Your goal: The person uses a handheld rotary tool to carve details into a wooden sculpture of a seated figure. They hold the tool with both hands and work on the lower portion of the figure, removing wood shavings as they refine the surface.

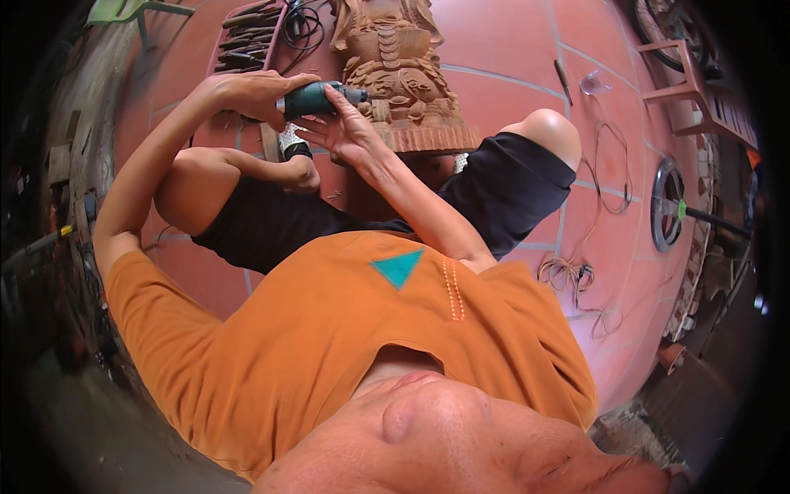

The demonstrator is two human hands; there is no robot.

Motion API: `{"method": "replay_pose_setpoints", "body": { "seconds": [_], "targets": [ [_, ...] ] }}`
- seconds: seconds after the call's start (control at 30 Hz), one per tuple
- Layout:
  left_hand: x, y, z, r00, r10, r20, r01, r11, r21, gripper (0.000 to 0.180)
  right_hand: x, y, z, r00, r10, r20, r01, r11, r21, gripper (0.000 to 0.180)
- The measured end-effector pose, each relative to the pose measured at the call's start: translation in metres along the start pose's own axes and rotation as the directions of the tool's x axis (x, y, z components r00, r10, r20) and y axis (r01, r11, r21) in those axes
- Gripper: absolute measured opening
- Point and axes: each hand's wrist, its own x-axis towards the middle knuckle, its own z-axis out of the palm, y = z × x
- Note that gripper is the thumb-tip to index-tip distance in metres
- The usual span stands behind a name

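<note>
A dark green and black power tool, seemingly a die grinder [311,100], lies level in front of me, its narrow black nose pointing right toward a carved wooden figure [403,90]. My left hand [255,95] is closed round its rear end. My right hand [350,130] holds it near the front from below, one finger up along the body and the others partly spread beneath. The brown carving, with deep relief and a flat base, lies on the floor between my knees. The tool's tip is close beside it; whether it touches I cannot tell.
A pink tray [247,37] of carving tools is at the far left, beside a coiled black cable [303,29]. To the right are a chisel-like tool [563,81], a clear plastic cup [594,82], a tangled cord [568,272], a pink plastic stool [691,90] and a black wheel [668,204].
</note>
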Motion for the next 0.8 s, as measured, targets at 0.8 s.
{"method": "replay_pose_setpoints", "body": {
  "seconds": [0.8],
  "targets": [
    [0.033,-0.016,-0.024,0.996,-0.005,-0.086,0.005,1.000,0.004,0.095,0.033,-0.035,-0.011,0.989,-0.017,0.149,0.014,1.000,0.021,0.053]
  ]
}}
